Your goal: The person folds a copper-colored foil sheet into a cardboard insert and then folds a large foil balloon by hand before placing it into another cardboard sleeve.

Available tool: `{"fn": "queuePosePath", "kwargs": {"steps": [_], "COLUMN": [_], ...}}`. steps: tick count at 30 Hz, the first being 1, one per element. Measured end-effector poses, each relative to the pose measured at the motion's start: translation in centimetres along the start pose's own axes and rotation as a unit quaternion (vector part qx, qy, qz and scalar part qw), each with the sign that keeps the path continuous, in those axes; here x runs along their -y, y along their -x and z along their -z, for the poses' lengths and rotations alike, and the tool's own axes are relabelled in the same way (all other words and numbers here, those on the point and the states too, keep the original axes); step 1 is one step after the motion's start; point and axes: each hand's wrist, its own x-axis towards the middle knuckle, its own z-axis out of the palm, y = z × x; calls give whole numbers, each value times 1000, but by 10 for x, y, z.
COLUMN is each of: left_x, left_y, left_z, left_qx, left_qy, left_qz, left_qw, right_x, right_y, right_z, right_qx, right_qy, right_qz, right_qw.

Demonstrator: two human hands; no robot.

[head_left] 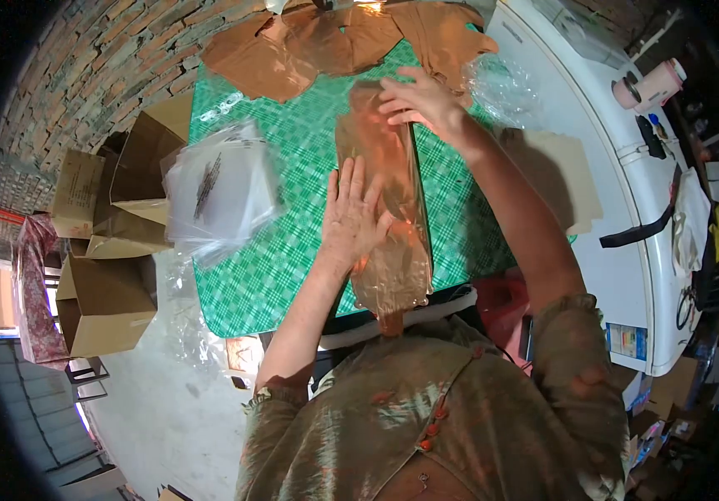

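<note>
A shiny copper-coloured piece of fabric (400, 230), folded into a long strip, lies lengthwise on a green checked tablecloth (247, 301). My left hand (351, 219) rests flat on the strip's left side, its fingers stretched out. At the far end, my right hand (423, 103) reaches over the fabric with fingers spread and fingertips right at its surface. The strip's near end hangs past the table edge toward my body. Across the back of the table lie more copper-coloured fabric pieces (339, 42), loosely spread.
A stack of clear plastic bags (230, 192) with dark print lies at the left. Crumpled clear plastic (501, 88) and tan cardboard sheets (547, 175) are at the right, beside a white appliance (618, 196). Open cardboard boxes (113, 305) stand left of the table, near a brick wall (67, 79).
</note>
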Motion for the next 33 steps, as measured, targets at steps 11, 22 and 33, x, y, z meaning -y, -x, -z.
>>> {"fn": "queuePosePath", "kwargs": {"steps": [11, 22, 33], "left_x": [-2, 1, -1], "left_y": [0, -2, -3], "left_z": [-3, -4, 7], "left_qx": [-65, -77, 37], "left_qy": [62, 101, 58], "left_qz": [-1, -20, 11], "left_qw": [996, 992, 998], "right_x": [-94, -79, -79], "right_y": [107, 122, 127], "right_z": [35, -12, -28], "right_qx": [-93, -38, -8], "right_qy": [535, 571, 590], "right_qz": [286, 250, 219], "right_qw": [790, 781, 777]}}
